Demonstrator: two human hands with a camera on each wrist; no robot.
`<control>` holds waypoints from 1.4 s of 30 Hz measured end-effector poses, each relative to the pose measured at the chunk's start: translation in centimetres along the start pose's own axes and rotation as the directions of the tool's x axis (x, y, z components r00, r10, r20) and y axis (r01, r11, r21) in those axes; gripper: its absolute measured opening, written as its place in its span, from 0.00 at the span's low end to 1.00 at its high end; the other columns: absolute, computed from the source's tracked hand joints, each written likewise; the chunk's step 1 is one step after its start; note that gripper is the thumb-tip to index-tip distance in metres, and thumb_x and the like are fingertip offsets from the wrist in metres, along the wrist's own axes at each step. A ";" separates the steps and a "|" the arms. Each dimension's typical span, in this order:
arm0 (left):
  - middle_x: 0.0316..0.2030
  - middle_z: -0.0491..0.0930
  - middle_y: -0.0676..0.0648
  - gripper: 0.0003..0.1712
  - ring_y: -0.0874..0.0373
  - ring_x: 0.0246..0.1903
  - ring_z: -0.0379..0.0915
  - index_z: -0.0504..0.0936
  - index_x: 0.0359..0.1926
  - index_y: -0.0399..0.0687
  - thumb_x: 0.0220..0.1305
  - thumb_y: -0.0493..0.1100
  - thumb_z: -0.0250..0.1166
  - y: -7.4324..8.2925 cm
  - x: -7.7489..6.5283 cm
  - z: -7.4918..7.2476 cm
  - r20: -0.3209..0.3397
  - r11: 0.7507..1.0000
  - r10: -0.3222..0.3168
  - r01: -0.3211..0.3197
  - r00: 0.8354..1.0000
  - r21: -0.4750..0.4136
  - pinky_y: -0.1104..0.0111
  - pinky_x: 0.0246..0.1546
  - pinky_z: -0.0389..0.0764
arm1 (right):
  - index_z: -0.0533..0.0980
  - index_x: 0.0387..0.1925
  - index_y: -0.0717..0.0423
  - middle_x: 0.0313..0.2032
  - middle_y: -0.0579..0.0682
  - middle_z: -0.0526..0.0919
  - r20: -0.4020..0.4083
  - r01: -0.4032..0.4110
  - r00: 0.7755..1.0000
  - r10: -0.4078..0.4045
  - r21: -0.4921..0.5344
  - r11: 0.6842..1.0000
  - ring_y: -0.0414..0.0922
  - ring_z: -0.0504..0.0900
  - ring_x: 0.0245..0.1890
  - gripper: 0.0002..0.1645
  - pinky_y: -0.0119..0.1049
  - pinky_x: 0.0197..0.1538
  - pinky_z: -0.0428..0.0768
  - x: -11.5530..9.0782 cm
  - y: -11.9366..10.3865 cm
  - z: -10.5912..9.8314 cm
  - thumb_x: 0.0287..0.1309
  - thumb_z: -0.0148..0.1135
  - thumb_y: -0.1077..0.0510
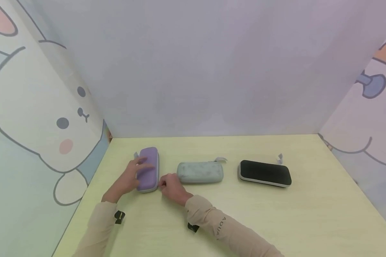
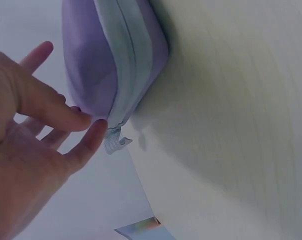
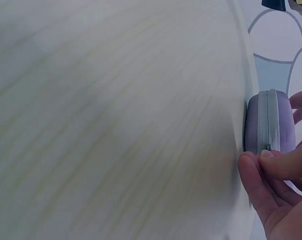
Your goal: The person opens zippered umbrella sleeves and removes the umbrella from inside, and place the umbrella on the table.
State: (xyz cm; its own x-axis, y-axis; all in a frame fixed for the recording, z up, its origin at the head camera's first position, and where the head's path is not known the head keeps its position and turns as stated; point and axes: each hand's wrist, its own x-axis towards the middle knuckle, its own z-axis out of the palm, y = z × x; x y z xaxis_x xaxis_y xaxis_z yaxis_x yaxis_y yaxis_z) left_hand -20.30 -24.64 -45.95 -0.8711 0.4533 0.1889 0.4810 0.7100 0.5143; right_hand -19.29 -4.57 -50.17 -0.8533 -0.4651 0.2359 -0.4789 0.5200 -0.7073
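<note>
A purple zippered case (image 1: 149,179) with a pale zip band lies at the left of the table, its long side running away from me. My left hand (image 1: 127,179) rests on it, fingers spread and loosely bent across the lid. In the left wrist view, thumb and forefinger tips touch the case's end beside a striped fabric tab (image 2: 115,140). At the near right corner, my right hand (image 1: 173,187) pinches the small zipper pull (image 3: 269,147) between thumb and forefinger. The zip band looks closed where it shows.
A grey-green case (image 1: 200,172) lies just right of my right hand, with a fabric tab at its back edge. Farther right is a black case (image 1: 265,172) with a white side band. Cartoon-printed panels (image 1: 35,107) border the pale wooden table (image 1: 308,214).
</note>
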 end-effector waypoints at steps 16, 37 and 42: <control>0.62 0.58 0.28 0.47 0.28 0.56 0.54 0.80 0.52 0.49 0.27 0.11 0.56 -0.2 0.5 -0.1 0.041 0.996 -0.006 0.002 0.999 0.089 0.53 0.36 0.74 | 0.84 0.23 0.57 0.23 0.45 0.83 0.005 0.023 1.000 -0.023 0.008 1.000 0.31 0.74 0.24 0.15 0.20 0.29 0.71 0.0 0.0 -0.6 0.44 0.57 0.76; 0.58 0.58 0.30 0.42 0.33 0.53 0.55 0.80 0.52 0.50 0.32 0.15 0.61 0.3 0.5 -0.6 0.057 0.989 -0.096 0.089 0.994 0.117 0.56 0.30 0.76 | 0.84 0.25 0.61 0.24 0.47 0.84 -0.018 0.001 1.000 0.000 0.033 0.999 0.30 0.73 0.25 0.15 0.20 0.32 0.73 -0.6 0.4 -0.9 0.43 0.56 0.77; 0.53 0.64 0.30 0.40 0.35 0.47 0.60 0.82 0.50 0.51 0.31 0.19 0.67 0.4 0.5 -0.7 0.011 0.980 -0.060 0.057 0.998 0.191 0.52 0.32 0.75 | 0.84 0.24 0.60 0.21 0.44 0.80 -0.019 -0.007 1.000 0.008 0.046 0.999 0.31 0.70 0.23 0.15 0.21 0.30 0.71 -0.8 0.7 -1.1 0.43 0.55 0.77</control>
State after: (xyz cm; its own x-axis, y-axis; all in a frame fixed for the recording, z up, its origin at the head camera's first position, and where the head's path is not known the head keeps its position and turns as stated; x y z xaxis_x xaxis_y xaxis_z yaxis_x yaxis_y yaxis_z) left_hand -20.64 -24.46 -45.03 -0.8974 0.4157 0.1482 0.4405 0.8244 0.3554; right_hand -19.19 -3.08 -50.08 -0.8609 -0.4472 0.2427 -0.4628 0.4902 -0.7386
